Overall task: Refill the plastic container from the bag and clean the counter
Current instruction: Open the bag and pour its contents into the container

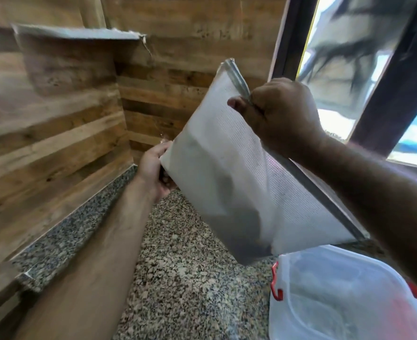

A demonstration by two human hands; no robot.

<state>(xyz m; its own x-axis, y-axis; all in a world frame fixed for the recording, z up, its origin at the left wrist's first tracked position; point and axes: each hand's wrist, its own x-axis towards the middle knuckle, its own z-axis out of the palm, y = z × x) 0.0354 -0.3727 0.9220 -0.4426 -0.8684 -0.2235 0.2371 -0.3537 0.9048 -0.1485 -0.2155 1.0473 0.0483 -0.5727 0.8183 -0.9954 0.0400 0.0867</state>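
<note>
A white textured plastic bag (229,168) with a clear sealed strip along one edge hangs tilted in the air above the counter. My left hand (153,170) grips its lower left corner from behind. My right hand (281,114) pinches the strip edge near the top, fingers curled round it. A clear plastic container (337,298) with red clips stands at the bottom right, just below the bag's lowest corner; its inside is blurred.
The speckled granite counter (188,278) runs under both arms, with a raised granite backsplash (75,224) on the left. Wood-plank walls meet in the corner behind, with a small shelf (75,35) high on the left. A dark-framed window (364,69) fills the right.
</note>
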